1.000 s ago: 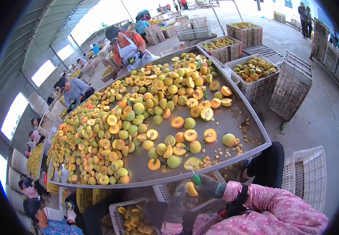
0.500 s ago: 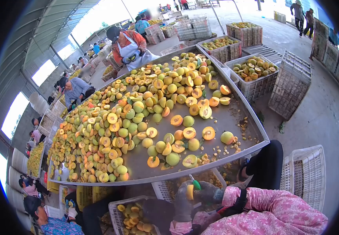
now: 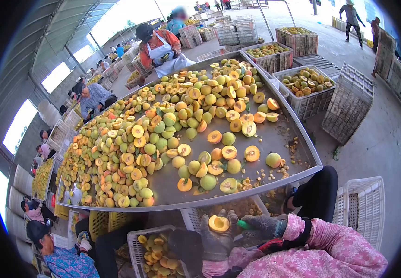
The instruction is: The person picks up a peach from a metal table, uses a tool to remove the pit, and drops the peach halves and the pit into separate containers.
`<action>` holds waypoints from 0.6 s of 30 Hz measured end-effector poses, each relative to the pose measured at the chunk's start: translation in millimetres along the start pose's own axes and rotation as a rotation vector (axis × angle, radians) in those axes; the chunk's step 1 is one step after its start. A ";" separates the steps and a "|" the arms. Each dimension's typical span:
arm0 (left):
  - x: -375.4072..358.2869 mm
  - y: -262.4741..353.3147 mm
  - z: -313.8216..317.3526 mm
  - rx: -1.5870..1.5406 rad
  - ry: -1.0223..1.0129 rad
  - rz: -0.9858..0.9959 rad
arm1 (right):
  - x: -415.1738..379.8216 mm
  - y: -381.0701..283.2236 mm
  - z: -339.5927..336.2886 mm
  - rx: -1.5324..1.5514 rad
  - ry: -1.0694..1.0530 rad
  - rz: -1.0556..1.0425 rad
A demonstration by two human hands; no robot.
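Note:
My left hand [image 3: 215, 243], in a grey glove, holds an apricot half [image 3: 219, 224] with its cut orange face and pit hollow turned up. Close to its right, my right hand [image 3: 263, 227], also gloved, is closed around a small green-handled knife [image 3: 244, 224]; the blade cannot be made out now. Just beyond both hands is the metal-rimmed table [image 3: 200, 204], bearing a large heap of whole and halved apricots [image 3: 131, 157]. Loose pits [image 3: 261, 177] lie near its right corner. Under the table edge, a white crate [image 3: 191, 219] sits by my hands.
A crate of apricot halves [image 3: 133, 250] stands at my left, an upright white crate [image 3: 365, 208] at my right. Filled crates [image 3: 304, 81] stand beyond the table's right side. A co-worker in an apron [image 3: 161, 51] sits across, another in blue [image 3: 70, 259] at lower left.
My hands have moved apart. The left hand has turned palm up, showing the apricot half's cut face, while the right hand has drawn the knife rightward and lower.

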State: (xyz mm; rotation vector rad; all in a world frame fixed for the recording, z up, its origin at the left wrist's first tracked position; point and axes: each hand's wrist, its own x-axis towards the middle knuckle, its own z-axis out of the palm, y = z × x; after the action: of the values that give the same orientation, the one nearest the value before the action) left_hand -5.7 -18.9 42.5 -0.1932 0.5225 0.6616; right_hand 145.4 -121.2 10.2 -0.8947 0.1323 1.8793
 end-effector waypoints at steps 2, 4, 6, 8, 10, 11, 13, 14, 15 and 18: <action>6.8 1.7 -13.5 -0.039 -0.062 -0.030 | -2.4 -0.7 -5.4 -1.404 -0.075 -0.619; 10.1 2.6 -20.7 -0.078 -0.122 -0.060 | 29.3 17.1 -29.8 -1.237 -0.172 -0.649; 10.5 2.1 -22.2 0.005 -0.078 -0.027 | 39.8 23.4 -37.0 -1.067 -0.263 -0.675; 3.7 -3.3 -11.6 0.074 -0.034 0.007 | 33.8 18.3 -26.3 -1.380 -0.279 -0.973; 0.4 -6.0 -9.7 0.143 0.013 0.040 | 24.4 9.9 -13.4 -1.513 -0.256 -0.947; 0.3 -6.2 -11.0 0.145 -0.002 0.044 | 21.8 7.1 -9.4 -1.647 -0.233 -0.921; 1.6 -5.6 -15.2 0.145 -0.017 0.049 | 57.9 25.0 -37.7 -1.399 -0.270 -0.752; 3.9 -4.6 -18.6 0.187 -0.043 0.055 | 65.6 28.9 -40.6 -1.148 -0.298 -0.585; 5.4 -4.6 -20.4 0.228 -0.070 0.060 | 69.2 31.4 -46.9 -1.149 -0.299 -0.584; 6.7 -8.2 -18.9 0.360 0.019 0.152 | 64.7 29.3 -44.5 -1.521 -0.206 -0.735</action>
State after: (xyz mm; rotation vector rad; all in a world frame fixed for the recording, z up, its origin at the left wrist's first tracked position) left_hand -3.6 -28.0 23.0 0.1810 0.6698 0.7021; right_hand 130.3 -107.7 -71.2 -1.3786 -1.6988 1.0932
